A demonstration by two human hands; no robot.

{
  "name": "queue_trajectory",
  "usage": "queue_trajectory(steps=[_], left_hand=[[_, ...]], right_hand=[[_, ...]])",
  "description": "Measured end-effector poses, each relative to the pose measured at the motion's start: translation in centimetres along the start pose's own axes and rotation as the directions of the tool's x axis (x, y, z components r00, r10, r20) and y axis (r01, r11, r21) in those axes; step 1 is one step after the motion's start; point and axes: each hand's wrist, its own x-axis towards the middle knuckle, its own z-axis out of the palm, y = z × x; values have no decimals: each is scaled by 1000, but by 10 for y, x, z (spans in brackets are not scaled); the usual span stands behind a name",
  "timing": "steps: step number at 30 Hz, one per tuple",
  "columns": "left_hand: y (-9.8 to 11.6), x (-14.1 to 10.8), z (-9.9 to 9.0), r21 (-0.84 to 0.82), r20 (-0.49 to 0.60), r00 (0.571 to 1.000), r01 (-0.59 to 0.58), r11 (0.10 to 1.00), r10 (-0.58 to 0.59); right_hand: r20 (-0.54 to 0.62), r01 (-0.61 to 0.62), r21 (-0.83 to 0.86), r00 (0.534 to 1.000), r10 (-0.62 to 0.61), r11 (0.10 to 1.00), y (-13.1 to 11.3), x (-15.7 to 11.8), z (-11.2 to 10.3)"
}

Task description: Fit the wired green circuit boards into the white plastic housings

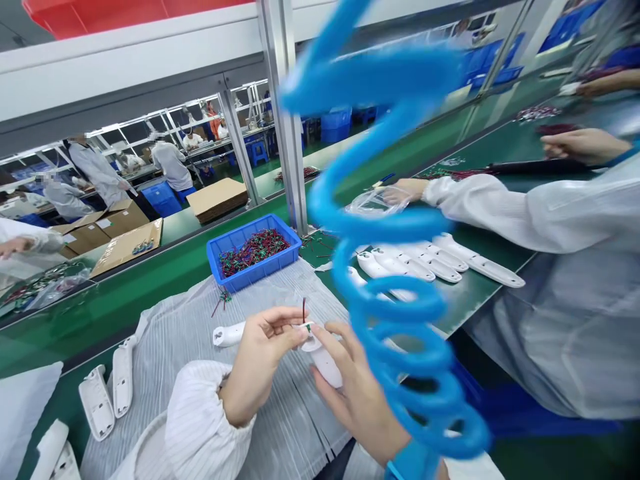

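Observation:
My right hand (353,373) is wrapped round a white plastic housing (326,365) above the grey cloth (200,320). With thumb and fingers pinched together, my left hand (260,357) grips a small green circuit board (309,327) at the housing's upper end. A dark red wire (303,310) stands up from the board. Behind my left hand another white housing (228,335) lies on the cloth. Farther back, a blue bin (250,275) holds many small boards with red and black wires.
A blue coiled air hose (400,227) hangs close before me on the right. Open white shells (97,403) lie at the left. At the right, a co-worker's sleeve (500,207) reaches over a row of white housings (400,263). A metal post (285,120) rises behind the bin.

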Motion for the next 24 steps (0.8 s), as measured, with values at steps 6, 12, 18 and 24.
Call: queue_trajectory(steps=[6,12,18,24], left_hand=[[-7,6,-8,281,9,992,-124,952,126],[-1,7,-17,699,138,718,-559,447,682],[-11,-15,-11,626,628,122,-667,-405,769],[-16,-30,-24,580,535,188,-790,-197,824]], right_hand=[[136,-44,186,991,18,982,5,-8,3],[186,-133,221,978,93,966,11,-7,1],[229,-115,230,972,61,967,8,2,-4],[185,-219,98,963,198,971,58,16,-6]])
